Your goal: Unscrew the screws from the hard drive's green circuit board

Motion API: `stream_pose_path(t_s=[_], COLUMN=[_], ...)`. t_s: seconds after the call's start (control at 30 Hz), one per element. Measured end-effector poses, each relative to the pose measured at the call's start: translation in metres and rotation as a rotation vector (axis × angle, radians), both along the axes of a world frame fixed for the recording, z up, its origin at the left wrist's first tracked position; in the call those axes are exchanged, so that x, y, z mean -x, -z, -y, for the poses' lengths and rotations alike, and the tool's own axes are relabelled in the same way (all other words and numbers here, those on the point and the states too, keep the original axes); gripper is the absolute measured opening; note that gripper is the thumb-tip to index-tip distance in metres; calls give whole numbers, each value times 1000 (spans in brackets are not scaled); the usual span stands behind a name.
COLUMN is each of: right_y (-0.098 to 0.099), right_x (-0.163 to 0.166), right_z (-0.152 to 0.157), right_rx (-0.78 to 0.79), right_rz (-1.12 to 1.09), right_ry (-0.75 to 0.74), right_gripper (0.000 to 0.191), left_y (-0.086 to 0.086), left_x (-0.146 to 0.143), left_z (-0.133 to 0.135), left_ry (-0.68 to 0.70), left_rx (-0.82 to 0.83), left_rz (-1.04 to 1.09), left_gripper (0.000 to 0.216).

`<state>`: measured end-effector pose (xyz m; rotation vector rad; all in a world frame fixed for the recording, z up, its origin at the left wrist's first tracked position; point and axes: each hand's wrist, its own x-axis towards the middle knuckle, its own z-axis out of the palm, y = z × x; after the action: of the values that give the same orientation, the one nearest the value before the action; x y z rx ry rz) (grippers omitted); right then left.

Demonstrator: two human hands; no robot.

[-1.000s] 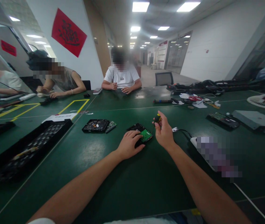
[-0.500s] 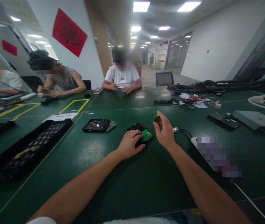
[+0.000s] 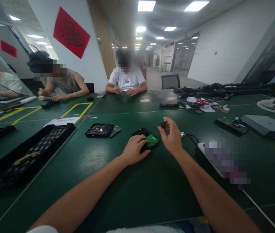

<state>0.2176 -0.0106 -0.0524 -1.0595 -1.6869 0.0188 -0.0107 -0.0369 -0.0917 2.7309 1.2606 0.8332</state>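
A black hard drive [image 3: 142, 132] with a green circuit board [image 3: 152, 141] lies on the table in front of me. Over its left part rests my left hand [image 3: 135, 148], fingers across the top and thumb along the near edge, gripping it. Just right of the drive, my right hand [image 3: 171, 134] pinches the dark green and yellow handle of a screwdriver [image 3: 163, 123]. The thin shaft slopes down toward the board's right edge; I cannot make out whether its tip touches a screw.
Left of the drive lie an opened drive case [image 3: 99, 130] and a loose circuit board [image 3: 115, 130]. A long black tray [image 3: 30, 155] stands further left. To the right are a white power strip [image 3: 211, 160], another hard drive [image 3: 231, 125] and a grey box [image 3: 268, 125]. Several people sit around the table.
The screwdriver handle and my right fingers have shifted very slightly down and to the right. My left hand and the hard drive stay in place.
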Motion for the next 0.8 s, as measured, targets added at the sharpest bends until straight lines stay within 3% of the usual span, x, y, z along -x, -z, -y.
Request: stream_pose_path(t_s=[0.23, 0.8], right_y=[5, 2], right_x=[3, 3], right_z=[-1, 1], right_rx=[50, -5], right_rz=[-39, 1], right_ry=[-74, -12], right_gripper=[55, 51], left_y=[3, 5], left_x=[0, 0], left_z=[-1, -2], left_ry=[2, 4], left_rx=[-2, -5], left_rz=[1, 22], left_gripper=[47, 47])
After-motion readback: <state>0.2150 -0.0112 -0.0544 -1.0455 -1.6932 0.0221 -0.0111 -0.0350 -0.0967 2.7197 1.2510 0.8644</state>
